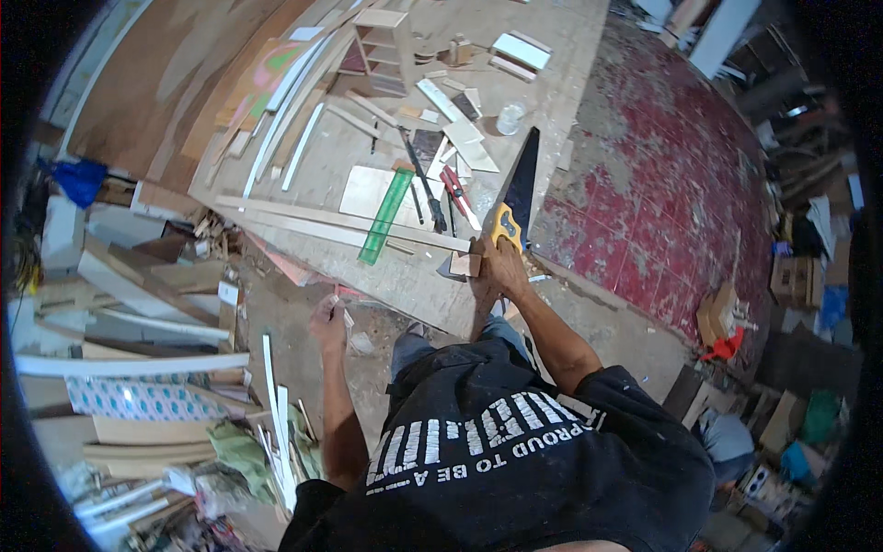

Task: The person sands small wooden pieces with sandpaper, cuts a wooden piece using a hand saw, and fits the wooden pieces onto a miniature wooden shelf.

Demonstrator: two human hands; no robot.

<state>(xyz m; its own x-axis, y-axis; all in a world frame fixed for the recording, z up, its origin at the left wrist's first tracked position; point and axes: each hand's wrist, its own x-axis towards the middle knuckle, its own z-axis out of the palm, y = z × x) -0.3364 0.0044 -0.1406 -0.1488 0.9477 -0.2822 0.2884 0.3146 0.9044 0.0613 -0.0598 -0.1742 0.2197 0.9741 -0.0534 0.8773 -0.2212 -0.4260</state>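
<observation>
My right hand [503, 267] is closed round the yellow handle of a handsaw [522, 189], its dark blade pointing away from me along the table's right side. Beside that hand a small wooden block [466, 265] sits at the near table edge, by the end of a long wooden strip [340, 219]. My left hand [328, 322] hangs off the table's near left edge with its fingers curled together; whatever they may hold is too small to make out. A green ruler [386, 216] crosses the strip. Past it lie a red-handled cutter [455, 189] and a dark long-handled tool [423, 179].
On the worktable [285, 207] stand a small wooden shelf unit [382, 51] and a clear jar [510, 118], among several wood offcuts. Long boards [175, 74] lie at far left. Stacked timber [156, 368] fills the left; a red tiled floor [644, 184] spreads at right.
</observation>
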